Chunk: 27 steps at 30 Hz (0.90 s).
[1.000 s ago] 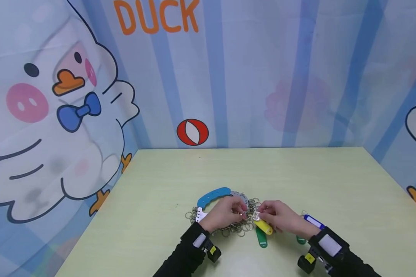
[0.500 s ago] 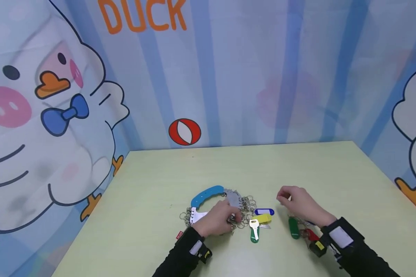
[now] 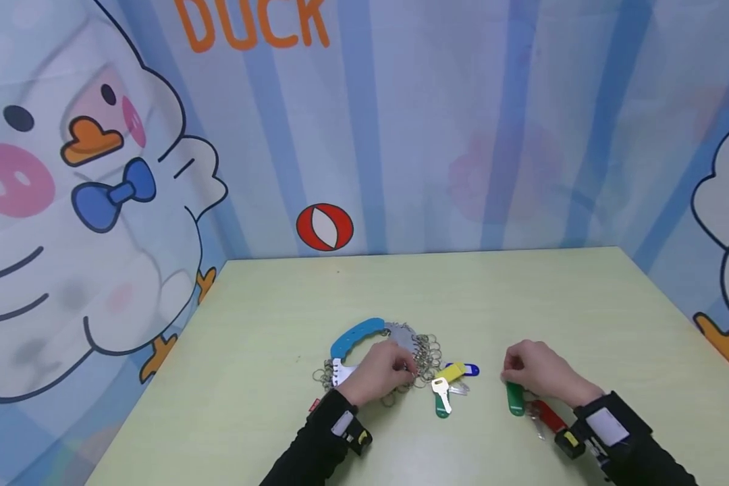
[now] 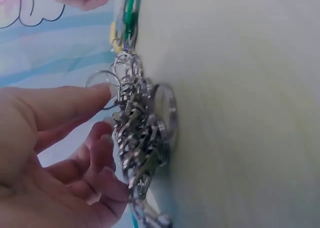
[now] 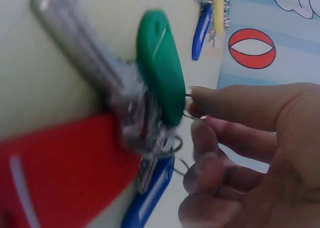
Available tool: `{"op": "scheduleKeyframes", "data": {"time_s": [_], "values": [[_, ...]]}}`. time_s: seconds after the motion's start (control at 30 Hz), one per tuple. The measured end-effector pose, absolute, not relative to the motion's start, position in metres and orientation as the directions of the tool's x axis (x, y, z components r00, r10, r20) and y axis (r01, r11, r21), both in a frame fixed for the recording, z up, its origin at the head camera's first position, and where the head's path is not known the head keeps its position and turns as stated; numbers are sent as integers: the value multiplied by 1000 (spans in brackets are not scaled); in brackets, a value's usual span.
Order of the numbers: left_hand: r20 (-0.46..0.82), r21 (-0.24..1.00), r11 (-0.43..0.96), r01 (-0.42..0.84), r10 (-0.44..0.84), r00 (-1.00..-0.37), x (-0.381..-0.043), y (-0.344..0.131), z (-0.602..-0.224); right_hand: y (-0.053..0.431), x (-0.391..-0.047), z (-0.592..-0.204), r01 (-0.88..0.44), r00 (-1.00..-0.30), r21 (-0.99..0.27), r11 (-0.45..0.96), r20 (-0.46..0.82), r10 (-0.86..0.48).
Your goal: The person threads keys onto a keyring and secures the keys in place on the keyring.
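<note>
Just beside right grip (image 3: pixel 539 369), green tag (image 5: pixel 161 70), metal ring (image 4: pixel 103 71) in left grip (image 3: pixel 379 371)

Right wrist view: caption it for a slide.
Right hand pinches a ring beside a green key tag, with a red tag and a blue tag nearby.

Forward-down head view, close-up wrist views, yellow tag (image 3: pixel 452 371) in all three.

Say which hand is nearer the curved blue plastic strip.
Left: the left hand is just on the near side of the curved blue plastic strip; the right hand is farther off rightward.
</note>
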<state>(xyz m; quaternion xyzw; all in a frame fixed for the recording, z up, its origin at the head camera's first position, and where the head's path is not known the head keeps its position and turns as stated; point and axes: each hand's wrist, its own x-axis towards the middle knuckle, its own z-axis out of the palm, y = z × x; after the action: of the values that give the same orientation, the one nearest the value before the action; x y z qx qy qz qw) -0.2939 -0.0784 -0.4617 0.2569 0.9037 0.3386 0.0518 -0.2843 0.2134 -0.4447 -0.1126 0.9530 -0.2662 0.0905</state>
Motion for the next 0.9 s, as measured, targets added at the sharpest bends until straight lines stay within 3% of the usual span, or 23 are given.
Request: {"op": "scheduleKeyframes", "data": {"time_s": [0.13,0.23,0.33,0.43,0.63,0.73,0.83,0.9], "values": [[103,710,576,406,485,-868,-294,-83,-457,206,-287,-441,-225,-953,-638,736,-14,-303],[111,735,552,394,476,-873,-293,-86,-455,195,-291,-439,-209,-932,-799,564,-12,-363],[122,744,544,388,460,-880,-293,-89,-454,177,-295,-441,-81,-896,-930,360,-90,-434],[159,736,542,406,444,-882,-293,-92,-455,154,-299,-445,28,-850,-971,239,-149,-506],[230,720,526,453,434,-871,-292,-91,-455,118,-303,-449,178,-768,-978,105,-205,-607],[250,703,523,482,453,-856,-292,-90,-455,112,-305,-450,239,-759,-969,57,-223,-611],[266,689,512,513,479,-836,-292,-89,-455,112,-305,-451,209,-777,-973,101,-228,-587],[275,682,509,526,487,-829,-292,-89,-455,112,-306,-451,115,-790,-975,192,-207,-578]]}}
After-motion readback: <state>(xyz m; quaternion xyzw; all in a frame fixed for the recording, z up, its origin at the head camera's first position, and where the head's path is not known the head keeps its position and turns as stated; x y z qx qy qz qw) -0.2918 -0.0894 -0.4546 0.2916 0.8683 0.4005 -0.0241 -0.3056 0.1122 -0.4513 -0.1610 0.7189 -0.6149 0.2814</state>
